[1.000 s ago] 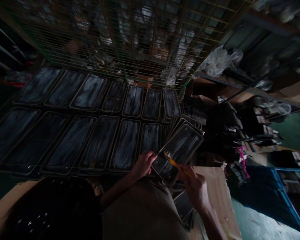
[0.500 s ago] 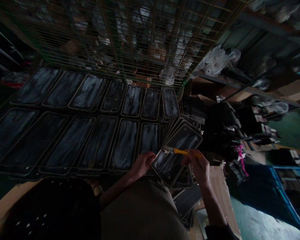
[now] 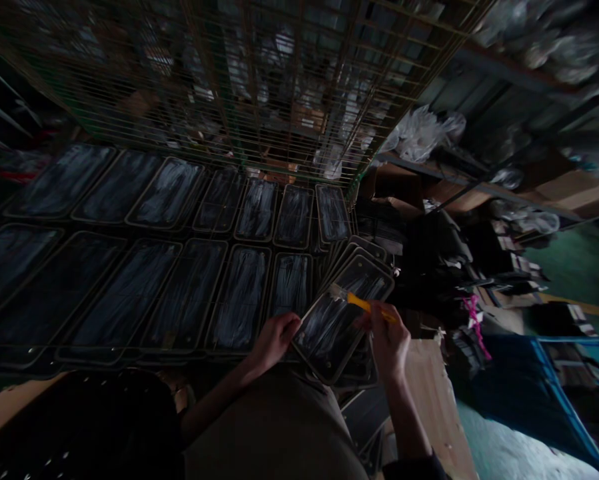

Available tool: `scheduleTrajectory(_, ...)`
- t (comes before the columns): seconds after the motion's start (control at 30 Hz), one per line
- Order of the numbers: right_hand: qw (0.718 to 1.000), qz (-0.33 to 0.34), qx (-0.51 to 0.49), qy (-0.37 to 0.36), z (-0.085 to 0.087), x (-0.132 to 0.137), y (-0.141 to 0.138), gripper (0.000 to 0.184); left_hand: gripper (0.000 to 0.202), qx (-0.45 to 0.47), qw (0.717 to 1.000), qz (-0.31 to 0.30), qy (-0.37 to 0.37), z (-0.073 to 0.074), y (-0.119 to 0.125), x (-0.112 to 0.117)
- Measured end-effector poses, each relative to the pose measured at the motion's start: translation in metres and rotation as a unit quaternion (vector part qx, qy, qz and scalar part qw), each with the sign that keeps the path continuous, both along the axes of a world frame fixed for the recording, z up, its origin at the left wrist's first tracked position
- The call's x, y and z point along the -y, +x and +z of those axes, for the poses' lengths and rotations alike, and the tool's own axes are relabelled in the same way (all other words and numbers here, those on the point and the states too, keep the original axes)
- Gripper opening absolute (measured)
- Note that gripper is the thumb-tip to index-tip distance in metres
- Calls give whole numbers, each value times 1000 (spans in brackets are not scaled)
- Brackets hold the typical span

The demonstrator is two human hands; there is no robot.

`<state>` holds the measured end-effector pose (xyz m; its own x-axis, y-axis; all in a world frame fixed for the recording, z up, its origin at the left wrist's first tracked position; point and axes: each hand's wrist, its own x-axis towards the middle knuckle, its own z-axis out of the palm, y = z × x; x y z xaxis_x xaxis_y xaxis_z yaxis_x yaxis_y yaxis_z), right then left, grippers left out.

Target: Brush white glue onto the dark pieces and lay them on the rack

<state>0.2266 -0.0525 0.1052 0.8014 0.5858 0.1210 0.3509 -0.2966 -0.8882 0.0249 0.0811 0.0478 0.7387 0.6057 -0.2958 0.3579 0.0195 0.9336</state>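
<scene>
My right hand (image 3: 392,340) is closed round the yellow handle of a paintbrush (image 3: 363,304). Its pale bristles rest on or just over a dark rectangular panel (image 3: 329,333) with rounded corners and a light rim. Whitish streaks run along that panel's face. At the panel's left edge, my left hand (image 3: 272,343) has its fingers closed, apparently pinching the rim. The panel lies at an angle on top of a fanned stack of similar panels (image 3: 366,250). Parts of the stack below are hidden by the panel and my right arm.
Two rows of similar streaked panels (image 3: 239,297) lie to the left. Behind them rises a wire mesh cage (image 3: 299,150) with plastic and cartons. On the right are shelves with clear bags (image 3: 419,133), an open cardboard box (image 3: 396,187), dark piled goods and a blue-framed sheet (image 3: 534,380).
The brush has moved from the panel's left edge up and inward over its face, and its handle now tilts more. My left hand stays at the rim. The whole view has shifted slightly.
</scene>
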Motion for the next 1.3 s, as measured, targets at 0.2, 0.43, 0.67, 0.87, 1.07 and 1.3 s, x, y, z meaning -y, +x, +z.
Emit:
scheduleTrajectory(0.2, 992, -100, 50, 60, -15, -19, 48, 36, 33, 26, 1000, 13, 9, -7, 1, 3)
scheduleTrajectory(0.43, 985, -100, 127, 64, -29, -18, 56, 34, 32, 34, 999, 39, 9, -7, 3, 8)
scheduleTrajectory(0.67, 970, -26, 238, -52, -31, 13, 60, 33, 32, 33, 997, 72, -22, -2, 4, 15)
scheduleTrajectory(0.87, 963, 11, 229, -142, -15, 39, 19, 31, 38, 14, 994, 87, -59, 0, 6, 18)
scheduleTrajectory(1.07, 985, -14, 150, -85, 19, 36, 23, 30, 40, -46, 992, 57, -105, 2, 4, 16)
scheduleTrajectory(1.3, 952, 58, 268, -138, -4, 25, 45, 30, 41, 2, 996, 71, -60, 1, 3, 17)
